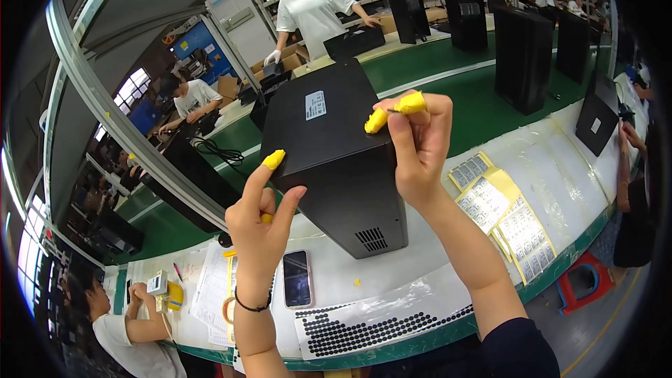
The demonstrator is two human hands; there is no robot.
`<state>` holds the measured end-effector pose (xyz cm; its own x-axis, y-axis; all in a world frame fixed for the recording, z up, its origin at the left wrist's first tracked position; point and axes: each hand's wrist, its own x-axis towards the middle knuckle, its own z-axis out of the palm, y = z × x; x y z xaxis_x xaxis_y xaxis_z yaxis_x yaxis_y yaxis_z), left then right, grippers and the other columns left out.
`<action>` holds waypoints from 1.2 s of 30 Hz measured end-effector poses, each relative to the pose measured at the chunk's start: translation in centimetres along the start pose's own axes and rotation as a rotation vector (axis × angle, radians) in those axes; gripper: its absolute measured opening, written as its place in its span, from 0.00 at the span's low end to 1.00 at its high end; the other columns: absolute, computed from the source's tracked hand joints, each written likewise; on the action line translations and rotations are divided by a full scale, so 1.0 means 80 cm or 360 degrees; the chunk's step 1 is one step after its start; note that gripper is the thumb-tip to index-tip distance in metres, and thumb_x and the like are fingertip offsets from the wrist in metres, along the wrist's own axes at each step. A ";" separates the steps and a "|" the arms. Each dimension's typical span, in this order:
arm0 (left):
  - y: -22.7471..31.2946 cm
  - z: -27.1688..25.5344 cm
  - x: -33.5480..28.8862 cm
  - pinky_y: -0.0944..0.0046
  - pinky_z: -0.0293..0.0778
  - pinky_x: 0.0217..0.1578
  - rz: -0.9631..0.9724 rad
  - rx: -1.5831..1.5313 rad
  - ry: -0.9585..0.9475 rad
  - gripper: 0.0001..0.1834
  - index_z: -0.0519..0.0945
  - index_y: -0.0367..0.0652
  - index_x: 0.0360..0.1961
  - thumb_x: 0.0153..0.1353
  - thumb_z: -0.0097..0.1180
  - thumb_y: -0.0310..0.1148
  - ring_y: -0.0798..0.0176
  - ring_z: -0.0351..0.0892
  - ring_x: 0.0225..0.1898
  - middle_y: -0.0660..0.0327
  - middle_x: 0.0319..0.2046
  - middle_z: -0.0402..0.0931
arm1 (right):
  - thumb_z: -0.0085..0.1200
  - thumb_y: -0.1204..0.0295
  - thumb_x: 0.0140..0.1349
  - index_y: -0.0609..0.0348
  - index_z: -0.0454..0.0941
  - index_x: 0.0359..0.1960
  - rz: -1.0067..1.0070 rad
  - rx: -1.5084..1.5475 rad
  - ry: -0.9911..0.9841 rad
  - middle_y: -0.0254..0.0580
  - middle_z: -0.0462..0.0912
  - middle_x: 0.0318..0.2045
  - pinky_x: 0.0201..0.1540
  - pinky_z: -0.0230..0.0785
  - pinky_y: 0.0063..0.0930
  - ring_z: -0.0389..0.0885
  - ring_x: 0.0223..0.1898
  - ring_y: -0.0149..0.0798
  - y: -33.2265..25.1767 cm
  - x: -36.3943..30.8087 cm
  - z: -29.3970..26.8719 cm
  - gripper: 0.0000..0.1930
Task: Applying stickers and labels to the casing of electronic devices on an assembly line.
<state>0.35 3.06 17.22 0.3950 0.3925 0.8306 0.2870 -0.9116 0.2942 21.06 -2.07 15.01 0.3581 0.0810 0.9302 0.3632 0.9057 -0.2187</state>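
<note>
A black box-shaped metal case [329, 150] stands in front of me, with a pale printed label on its upper face and slotted vents low on its near side. My left hand [259, 217] is at its left front corner, thumb and index finger apart, the yellow-wrapped index fingertip touching the top edge. Over the right front corner, my right hand [420, 143] is closed in a pinch, with yellow wrapping on two fingers. Whatever it pinches is too small to name. Below the case lies a sheet of small round black stickers [378, 329].
A phone [297, 278] lies left of the case; label sheets [504, 213] lie on its right. Beyond runs a green conveyor [462, 80] carrying more black cases [523, 56]. A person [311, 14] works across it, another sits at lower left [133, 315]. A red stool [586, 283] stands right.
</note>
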 end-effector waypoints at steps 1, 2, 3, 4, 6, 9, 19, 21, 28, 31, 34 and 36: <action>-0.001 0.002 -0.003 0.74 0.44 0.18 0.0031 -0.0053 0.0028 0.26 0.76 0.36 0.52 0.51 0.70 0.26 0.75 0.48 0.15 0.70 0.13 0.50 | 0.43 0.79 0.68 0.59 0.59 0.44 -0.0001 -0.0020 0.0013 0.43 0.74 0.36 0.45 0.72 0.27 0.77 0.38 0.33 -0.005 0.000 0.000 0.07; 0.000 0.002 -0.005 0.74 0.44 0.18 0.0033 -0.0050 0.0033 0.26 0.76 0.36 0.52 0.51 0.70 0.26 0.75 0.48 0.15 0.70 0.13 0.50 | 0.43 0.79 0.68 0.59 0.59 0.44 -0.0002 -0.0039 0.0026 0.43 0.74 0.35 0.46 0.72 0.29 0.76 0.37 0.34 -0.010 0.000 0.000 0.07; -0.001 0.004 -0.009 0.73 0.45 0.18 0.0049 -0.0121 0.0067 0.26 0.77 0.35 0.52 0.51 0.69 0.26 0.76 0.48 0.15 0.70 0.13 0.50 | 0.43 0.79 0.68 0.59 0.59 0.44 -0.0003 -0.0042 0.0048 0.42 0.72 0.34 0.45 0.71 0.30 0.75 0.36 0.35 -0.012 -0.003 -0.002 0.08; 0.000 0.005 -0.014 0.73 0.45 0.18 0.0066 -0.0189 0.0101 0.25 0.77 0.35 0.51 0.50 0.69 0.25 0.76 0.48 0.15 0.70 0.13 0.50 | 0.44 0.79 0.68 0.58 0.59 0.44 -0.0026 -0.0025 0.0047 0.43 0.72 0.35 0.44 0.71 0.30 0.74 0.35 0.36 -0.017 -0.005 -0.002 0.08; 0.003 0.003 -0.026 0.73 0.46 0.17 0.0139 -0.0166 0.0136 0.25 0.78 0.34 0.49 0.48 0.71 0.26 0.74 0.49 0.13 0.69 0.12 0.50 | 0.43 0.78 0.67 0.56 0.57 0.44 -0.0131 -0.0137 -0.0031 0.44 0.71 0.33 0.43 0.70 0.33 0.73 0.35 0.39 -0.030 -0.011 -0.009 0.09; 0.019 -0.010 -0.066 0.68 0.52 0.16 0.0328 0.0004 0.0172 0.19 0.79 0.37 0.37 0.45 0.72 0.33 0.68 0.54 0.11 0.68 0.10 0.55 | 0.45 0.72 0.67 0.52 0.53 0.40 -0.0072 -0.0355 -0.0311 0.44 0.69 0.31 0.37 0.70 0.35 0.72 0.33 0.43 -0.085 -0.019 -0.029 0.11; 0.075 -0.089 -0.172 0.57 0.72 0.39 0.0525 0.0073 -0.0373 0.19 0.80 0.37 0.37 0.49 0.62 0.41 0.50 0.77 0.35 0.53 0.37 0.78 | 0.61 0.80 0.48 0.59 0.72 0.32 -0.0233 -0.1011 -0.0570 0.42 0.75 0.35 0.44 0.71 0.31 0.74 0.34 0.41 -0.150 0.050 -0.036 0.11; 0.094 -0.092 -0.165 0.50 0.73 0.38 0.0322 -0.0283 -0.0611 0.12 0.82 0.36 0.31 0.47 0.60 0.33 0.42 0.78 0.33 0.51 0.32 0.80 | 0.61 0.81 0.45 0.63 0.73 0.29 0.0001 -0.1083 -0.0619 0.45 0.75 0.36 0.41 0.68 0.26 0.76 0.37 0.40 -0.155 0.053 -0.033 0.10; 0.104 -0.092 -0.170 0.54 0.75 0.36 0.0328 -0.0203 -0.0659 0.12 0.83 0.39 0.29 0.46 0.59 0.35 0.48 0.80 0.32 0.54 0.31 0.81 | 0.61 0.81 0.46 0.63 0.75 0.27 -0.0117 -0.1461 -0.0882 0.43 0.75 0.32 0.37 0.69 0.26 0.75 0.33 0.41 -0.184 0.074 -0.030 0.07; 0.105 -0.092 -0.170 0.55 0.75 0.35 0.0356 -0.0202 -0.0612 0.11 0.83 0.40 0.29 0.45 0.59 0.34 0.49 0.81 0.31 0.55 0.31 0.81 | 0.63 0.81 0.44 0.63 0.76 0.25 -0.0130 -0.1525 -0.0836 0.42 0.77 0.32 0.36 0.71 0.28 0.76 0.32 0.43 -0.188 0.068 -0.024 0.07; 0.100 -0.092 -0.173 0.56 0.75 0.35 0.0393 -0.0196 -0.0587 0.10 0.83 0.41 0.29 0.45 0.60 0.34 0.50 0.81 0.31 0.55 0.30 0.81 | 0.64 0.80 0.43 0.63 0.77 0.25 -0.0149 -0.1554 -0.0769 0.44 0.78 0.34 0.35 0.72 0.29 0.78 0.33 0.43 -0.188 0.055 -0.017 0.08; 0.099 -0.093 -0.175 0.56 0.75 0.35 0.0342 -0.0205 -0.0610 0.11 0.83 0.41 0.30 0.45 0.60 0.34 0.50 0.81 0.31 0.55 0.31 0.81 | 0.65 0.77 0.45 0.63 0.78 0.26 -0.0107 -0.1586 -0.0772 0.44 0.79 0.36 0.36 0.73 0.29 0.80 0.34 0.44 -0.193 0.050 -0.016 0.08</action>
<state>-9.42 -10.55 11.48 0.7352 0.1873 0.6514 0.0618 -0.9756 0.2108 17.97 -16.25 21.71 0.0163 0.3957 0.9183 0.9763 0.1921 -0.1001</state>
